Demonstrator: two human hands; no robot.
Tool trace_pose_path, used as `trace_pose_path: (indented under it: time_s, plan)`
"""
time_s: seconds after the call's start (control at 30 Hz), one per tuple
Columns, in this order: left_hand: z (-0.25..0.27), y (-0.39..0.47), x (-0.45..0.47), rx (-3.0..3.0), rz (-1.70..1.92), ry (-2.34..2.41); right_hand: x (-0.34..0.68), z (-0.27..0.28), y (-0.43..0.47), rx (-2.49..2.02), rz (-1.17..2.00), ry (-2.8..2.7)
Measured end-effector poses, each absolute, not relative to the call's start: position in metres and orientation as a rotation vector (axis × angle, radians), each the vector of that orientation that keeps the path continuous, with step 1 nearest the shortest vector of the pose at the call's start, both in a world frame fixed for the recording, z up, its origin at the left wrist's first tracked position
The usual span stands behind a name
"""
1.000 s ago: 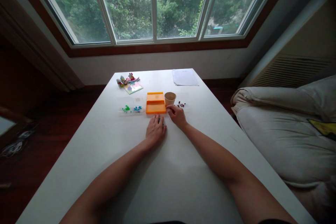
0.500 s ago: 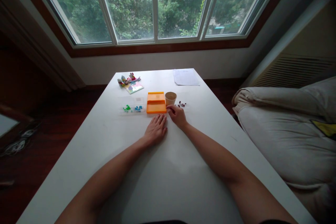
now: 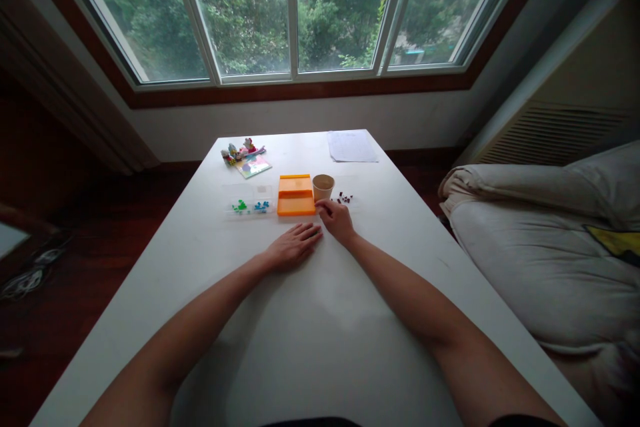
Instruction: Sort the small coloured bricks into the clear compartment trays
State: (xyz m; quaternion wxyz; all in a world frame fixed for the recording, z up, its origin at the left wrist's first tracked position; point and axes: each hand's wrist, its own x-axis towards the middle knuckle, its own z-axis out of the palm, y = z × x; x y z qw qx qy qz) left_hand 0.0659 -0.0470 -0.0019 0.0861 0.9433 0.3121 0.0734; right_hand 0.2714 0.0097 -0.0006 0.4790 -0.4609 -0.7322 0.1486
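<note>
My left hand lies flat on the white table, fingers stretched out toward the right, just in front of an orange two-part tray. My right hand is closed in a pinch by the tray's right front corner; whatever is between its fingertips is too small to make out. Right behind that hand stands a brown paper cup. Small dark red pieces lie to the right of the cup. Left of the tray, green pieces and blue pieces sit in a clear plastic case.
Small colourful figures and a pastel card lie at the table's far left. Sheets of paper rest at the far right. A padded light-coloured seat stands right of the table, and a window is beyond it.
My left hand has drawn back slightly from the tray and turned, its fingers now pointing more to the right. The right hand keeps its pinch near the tray corner.
</note>
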Motion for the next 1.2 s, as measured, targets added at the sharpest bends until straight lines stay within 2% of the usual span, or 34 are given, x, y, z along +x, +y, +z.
trace_pose_path:
  time_s: [0.5,0.6,0.8,1.2]
  plan:
    - [0.018,-0.031,0.043,2.915,0.137,0.480,0.273,0.000,0.009,-1.174,0.349,-1.780]
    - [0.018,-0.048,0.054,2.901,0.257,0.710,0.273,-0.001,0.010,-1.181,0.349,-1.778]
    - [0.003,-0.084,0.091,2.588,0.454,1.581,0.272,-0.001,0.010,-1.173,0.363,-1.788]
    - [0.009,-0.073,0.123,2.588,0.414,1.738,0.271,-0.001,0.011,-1.115,0.349,-1.819]
